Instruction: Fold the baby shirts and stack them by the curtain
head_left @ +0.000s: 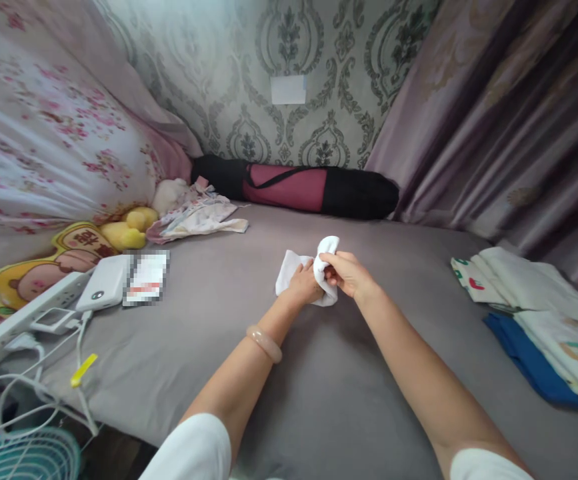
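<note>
A small white cloth [291, 268] lies on the grey bed sheet in front of me, partly covered by my hands. My left hand [306, 283] rests flat on it with the fingers stretched out. Above and beside it, my right hand [346, 272] pinches a raised, curled part of the same cloth between thumb and fingers. This lifted part bends over the back of my left hand, hiding some of it. Whether the cloth is a towel or a garment I cannot tell. On my left wrist sits a pale bangle [265, 344].
To the right lie folded clothes [543, 280], with a blue one [523, 353] underneath. At left are a power strip [33, 317], a white power bank [103, 283], cables and plush toys [126, 230]. A long black and maroon bag [289, 188] runs along the wall.
</note>
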Tool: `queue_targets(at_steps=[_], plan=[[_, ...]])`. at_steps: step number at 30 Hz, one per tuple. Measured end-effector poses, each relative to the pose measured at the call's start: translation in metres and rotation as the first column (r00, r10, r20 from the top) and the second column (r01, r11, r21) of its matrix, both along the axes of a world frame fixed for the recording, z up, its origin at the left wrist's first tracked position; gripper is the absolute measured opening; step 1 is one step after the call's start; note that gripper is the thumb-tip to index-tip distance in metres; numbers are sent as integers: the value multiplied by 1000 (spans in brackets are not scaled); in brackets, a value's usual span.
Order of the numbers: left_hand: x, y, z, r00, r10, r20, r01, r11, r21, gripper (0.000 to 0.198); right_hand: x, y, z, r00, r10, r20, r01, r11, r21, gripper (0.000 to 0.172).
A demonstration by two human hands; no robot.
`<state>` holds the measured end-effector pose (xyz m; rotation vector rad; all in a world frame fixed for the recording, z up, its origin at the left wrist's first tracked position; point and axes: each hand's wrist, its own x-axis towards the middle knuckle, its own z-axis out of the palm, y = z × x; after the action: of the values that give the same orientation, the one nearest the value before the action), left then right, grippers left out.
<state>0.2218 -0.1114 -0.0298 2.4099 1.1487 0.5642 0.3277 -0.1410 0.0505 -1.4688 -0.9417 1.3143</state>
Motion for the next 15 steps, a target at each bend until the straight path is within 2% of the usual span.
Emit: queue_targets(at_steps=[3, 5, 7, 9, 11, 15], plan=[[-28, 8, 6, 989, 64, 130, -63, 998, -15, 31, -14, 6, -1, 993, 9, 117, -8, 1000, -11, 17], [-48, 12, 8, 959, 181, 217, -173, 983, -55, 29, -23, 10, -4, 978, 30, 207, -27, 1000, -16, 18], [-64, 14, 7, 904, 318, 287, -283, 946, -156, 28, -33, 14, -10, 956, 63, 287, -59, 998, -21, 19], [-73, 16, 2, 832, 430, 351, -338, 894, -294, 27, -45, 20, -21, 929, 94, 357, -94, 995, -18, 19], [-77, 16, -3, 774, 492, 399, -340, 854, -395, 27, -56, 25, -34, 896, 100, 432, -113, 994, 4, 18], [-82, 15, -5, 714, 553, 430, -376, 820, -431, 34, -69, 33, -53, 852, 118, 510, -145, 989, 13, 21]])
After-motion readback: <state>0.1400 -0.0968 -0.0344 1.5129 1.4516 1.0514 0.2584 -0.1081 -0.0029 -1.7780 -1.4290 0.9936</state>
